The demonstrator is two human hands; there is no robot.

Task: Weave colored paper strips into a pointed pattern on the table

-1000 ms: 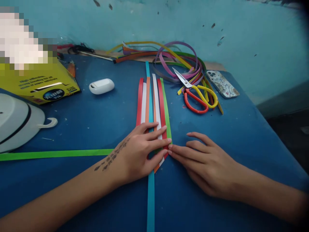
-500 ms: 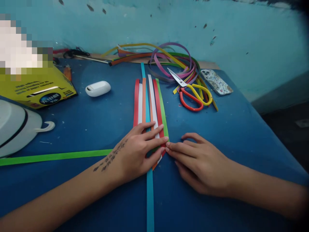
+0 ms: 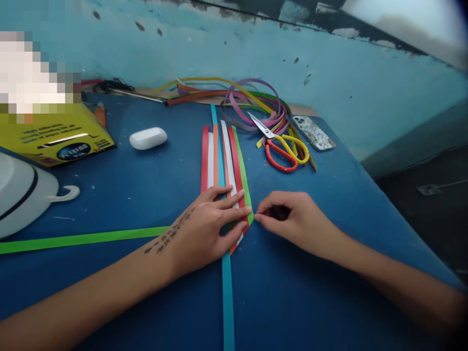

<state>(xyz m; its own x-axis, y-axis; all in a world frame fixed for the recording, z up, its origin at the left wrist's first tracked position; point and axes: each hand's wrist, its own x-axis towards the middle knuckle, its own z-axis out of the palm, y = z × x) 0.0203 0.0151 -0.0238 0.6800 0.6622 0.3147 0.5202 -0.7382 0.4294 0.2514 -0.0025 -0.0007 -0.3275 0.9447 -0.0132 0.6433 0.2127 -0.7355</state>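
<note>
My left hand (image 3: 208, 222) lies flat with its fingers spread, pressing on a row of woven paper strips. The row shows a red strip (image 3: 205, 158), a white strip (image 3: 211, 158), an orange strip (image 3: 215, 146) and a long blue strip (image 3: 227, 302) running toward me. A green paper strip (image 3: 242, 168) forms the right edge and bends at a corner beside my fingertips. Another green length (image 3: 91, 238) stretches left from under my hand. My right hand (image 3: 292, 217) pinches thumb and index finger together at the green corner. My left palm hides the middle of the weave.
Scissors (image 3: 270, 134) with red and yellow handles lie by a tangle of coloured strips (image 3: 252, 97) at the back. A patterned phone (image 3: 314, 132) is to their right. On the left are a white case (image 3: 148, 138), a yellow box (image 3: 54, 141) and a white hooked object (image 3: 25, 190).
My right hand has changed from loosely extended fingers to a pinch of thumb and index at the green corner. My left hand stays on the strips. The view has tilted slightly.
</note>
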